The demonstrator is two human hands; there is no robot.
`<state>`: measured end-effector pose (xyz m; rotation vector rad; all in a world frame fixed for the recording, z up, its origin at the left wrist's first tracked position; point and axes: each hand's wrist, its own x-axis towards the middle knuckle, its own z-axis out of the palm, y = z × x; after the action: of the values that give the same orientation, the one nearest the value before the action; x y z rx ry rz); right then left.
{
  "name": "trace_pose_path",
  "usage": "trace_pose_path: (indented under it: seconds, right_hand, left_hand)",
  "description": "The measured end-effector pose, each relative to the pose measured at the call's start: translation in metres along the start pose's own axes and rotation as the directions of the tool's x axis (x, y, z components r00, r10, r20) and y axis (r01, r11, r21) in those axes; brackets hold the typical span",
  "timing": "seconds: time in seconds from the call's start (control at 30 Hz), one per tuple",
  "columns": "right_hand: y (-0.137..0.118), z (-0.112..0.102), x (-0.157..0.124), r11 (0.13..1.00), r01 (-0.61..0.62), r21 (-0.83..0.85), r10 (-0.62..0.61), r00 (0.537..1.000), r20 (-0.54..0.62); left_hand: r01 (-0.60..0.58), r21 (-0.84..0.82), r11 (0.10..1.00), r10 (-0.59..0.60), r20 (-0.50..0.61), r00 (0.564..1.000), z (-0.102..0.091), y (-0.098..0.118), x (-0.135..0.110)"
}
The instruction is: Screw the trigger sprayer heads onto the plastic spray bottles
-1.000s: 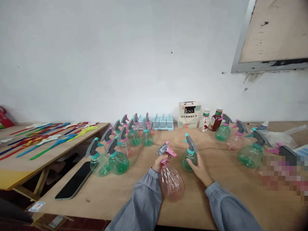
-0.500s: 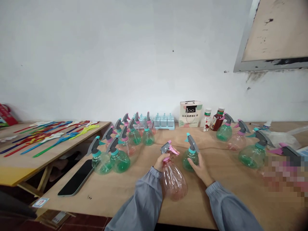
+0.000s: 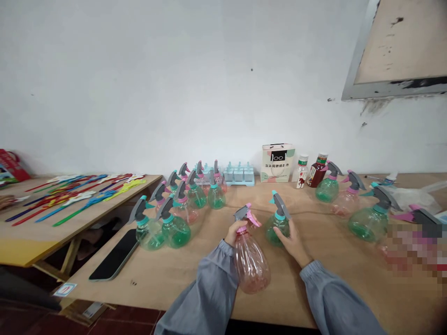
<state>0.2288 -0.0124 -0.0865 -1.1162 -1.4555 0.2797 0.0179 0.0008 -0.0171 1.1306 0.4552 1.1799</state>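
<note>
My left hand [image 3: 233, 233] is closed around the neck of a clear pink spray bottle [image 3: 253, 265], tilted with its base toward me. Its grey and pink trigger head points up and left. To the right, my right hand [image 3: 293, 241] is wrapped round the side of a green spray bottle [image 3: 274, 226] standing upright, thumb in front and fingers behind. Several green and pink spray bottles [image 3: 175, 231] are grouped at the left of the table. More spray bottles [image 3: 368, 222] stand at the right.
Light blue popsicle moulds [image 3: 239, 175], a paper bag [image 3: 276, 170] and two drink bottles [image 3: 317, 170] line the wall. A phone [image 3: 114, 255] lies at the left edge. The neighbouring table [image 3: 31, 239] bears colourful sticks; another person's hand [image 3: 6, 201] is at its far left.
The view has shifted slightly. Both my hands keep their hold on the same bottles. Another person's hand has come into view at the far left.
</note>
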Motion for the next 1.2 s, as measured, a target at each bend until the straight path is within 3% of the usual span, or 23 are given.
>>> trace_pose_path:
  seconds: [0.17,0.3,0.37,0.47,0.53,0.6,0.7,0.83,0.87,0.9,1.0,1.03,1.1,1.2]
  right_hand:
    - [0.000,0.000,0.000,1.000,0.002,0.003,-0.002,1.000,-0.003]
    - [0.001,0.001,-0.001,1.000,-0.006,0.004,0.006,1.000,0.003]
    - [0.002,0.001,-0.001,1.000,-0.010,0.005,0.010,1.000,0.015]
    - [0.002,0.000,0.000,1.000,-0.004,0.015,0.004,1.000,0.011]
    - [0.001,0.000,0.000,1.000,0.001,0.019,-0.001,1.000,0.007]
    - [-0.001,0.000,0.001,1.000,0.003,0.022,-0.003,1.000,0.005]
    - [-0.002,0.000,0.001,1.000,0.006,0.025,-0.006,1.000,-0.001]
    - [-0.001,-0.001,0.000,1.000,0.000,0.020,0.000,1.000,-0.001]
    - [-0.001,-0.001,0.000,1.000,-0.002,0.016,0.002,1.000,0.000]
    - [0.000,-0.001,0.000,1.000,0.000,0.012,0.000,1.000,0.000]
    - [0.001,-0.001,0.001,1.000,0.006,0.012,-0.006,1.000,0.011]
    - [0.002,-0.001,0.001,1.000,0.003,0.014,-0.004,1.000,0.012]
    - [0.003,0.000,0.001,1.000,-0.007,0.015,0.007,1.000,0.006]
    - [0.004,0.000,0.001,1.000,-0.013,0.022,0.013,1.000,0.015]
  left_hand:
    - [-0.146,0.010,0.989,0.146,-0.137,0.980,-0.006,0.004,-0.002]
    - [-0.219,0.167,0.961,0.248,-0.178,0.952,-0.010,0.023,-0.002]
    - [-0.286,0.271,0.919,0.355,-0.255,0.899,-0.019,0.036,-0.001]
    - [-0.328,0.462,0.824,0.520,-0.388,0.761,-0.043,0.053,0.002]
    - [-0.288,0.573,0.767,0.583,-0.436,0.685,-0.061,0.061,0.002]
    - [-0.235,0.640,0.731,0.607,-0.455,0.651,-0.076,0.065,0.002]
    - [-0.145,0.731,0.667,0.633,-0.452,0.628,-0.090,0.062,0.001]
    - [-0.012,0.850,0.527,0.649,-0.393,0.651,-0.100,0.046,0.005]
    - [-0.006,0.872,0.489,0.683,-0.378,0.625,-0.102,0.041,0.007]
    - [-0.004,0.896,0.445,0.735,-0.363,0.572,-0.104,0.036,0.009]
    - [0.062,0.945,0.320,0.878,-0.321,0.355,-0.111,0.023,0.018]
    - [0.100,0.947,0.305,0.892,-0.321,0.319,-0.113,0.019,0.021]
    - [0.169,0.937,0.305,0.886,-0.345,0.309,-0.117,0.014,0.028]
    - [0.207,0.927,0.311,0.863,-0.367,0.347,-0.119,0.008,0.037]
